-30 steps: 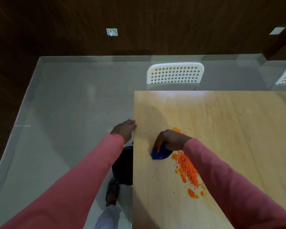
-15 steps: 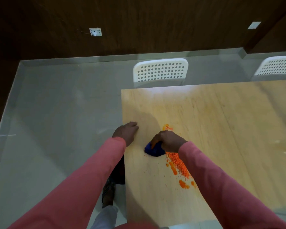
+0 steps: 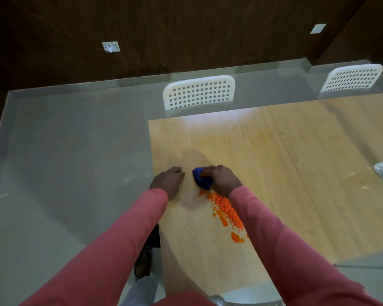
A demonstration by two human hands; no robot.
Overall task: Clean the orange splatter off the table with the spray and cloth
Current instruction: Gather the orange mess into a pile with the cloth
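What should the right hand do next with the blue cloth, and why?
Probably draw the crumpled blue cloth back toward the body, across the orange splatter. The right hand grips it just beyond the far end of the mess, which lies unwiped on the light wooden table.

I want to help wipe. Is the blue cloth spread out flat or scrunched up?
Scrunched up. The blue cloth is a small bunched wad under the right hand, whose fingers curl over it on the table.

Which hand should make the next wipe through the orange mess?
Right. The right hand already grips the blue cloth just above the orange splatter. The left hand rests on the table edge, holding nothing.
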